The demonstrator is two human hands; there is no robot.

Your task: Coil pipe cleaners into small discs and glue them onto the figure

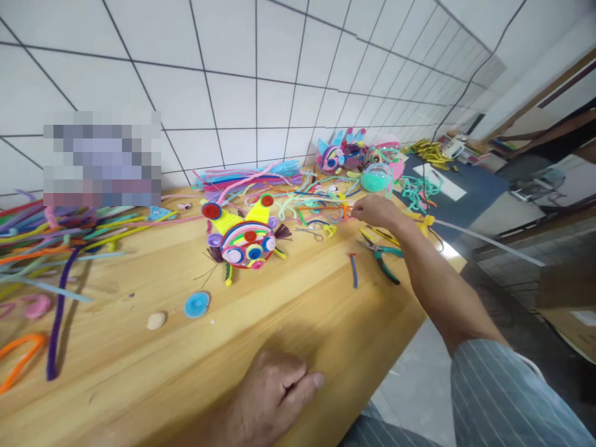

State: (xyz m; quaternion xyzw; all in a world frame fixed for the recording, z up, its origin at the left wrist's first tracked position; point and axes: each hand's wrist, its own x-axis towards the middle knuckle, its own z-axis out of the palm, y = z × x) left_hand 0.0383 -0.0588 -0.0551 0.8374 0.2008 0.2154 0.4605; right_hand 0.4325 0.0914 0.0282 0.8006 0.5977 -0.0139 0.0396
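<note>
Nearest the lens: left hand (274, 388), resting on the near edge of the wooden table (298, 323), fingers curled loosely inward, nothing held.

Right hand (376, 211), at the end of an arm stretched far across the table in a striped sleeve (503, 397); fingers pinched together at a tangle of loose pipe cleaners (321, 205), apparently gripping an orange strand, though the exact strand is too small to confirm.

Pliers (384, 256), green-handled, lying flat on the table just beneath the right forearm, handles pointing toward the table edge.

Short blue pipe cleaner piece (354, 270), red-tipped, lying just left of the pliers.

Pipe cleaner mask (244, 239), round body of coiled discs in red, blue, pink and white, two yellow cones with red-disc tips, dark tufts at the sides; lies mid-table, well apart from both hands.

Blue coiled disc (197, 304), flat on the table, nearer than the mask; beside it a small beige coil (156, 320).

Bundle of straight pipe cleaners (251, 177), pink, blue and purple, laid against the tiled wall (233, 81).

Scattered pipe cleaners (51, 242), many colours, spread over the left end of the table; a purple strand (58, 316) and an orange loop (21, 357) lie closest.

Finished figures (354, 155), pink and blue, at the far end by the wall, with a teal ball (375, 180) alongside.
</note>
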